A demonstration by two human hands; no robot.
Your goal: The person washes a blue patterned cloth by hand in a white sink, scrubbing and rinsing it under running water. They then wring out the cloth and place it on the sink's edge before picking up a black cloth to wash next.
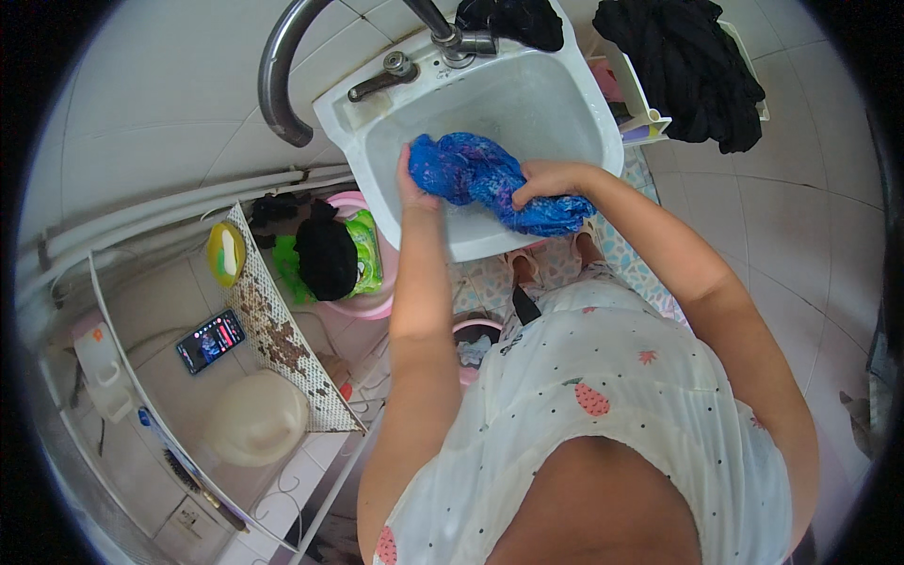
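Note:
A bunched, twisted blue patterned cloth (480,169) is held over the front part of a white ceramic sink (452,253). My left hand (417,185) grips its left end, with the fingers partly hidden behind the fabric. My right hand (551,182) is closed round the cloth nearer its right end, which hangs over the sink's front right rim. Behind them, a curved metal faucet (282,78) and a lever tap (385,79) are at the sink's back left. A dark wet cloth (515,21) lies on the back right corner.
Black clothing (678,70) is draped over a white plastic rack (639,85) on the right. At the left, a pink basin (381,304) stands near a green package (364,247) and black cloth (326,254). A rusty perforated metal shelf (272,325) bears a yellow soap dish (226,254).

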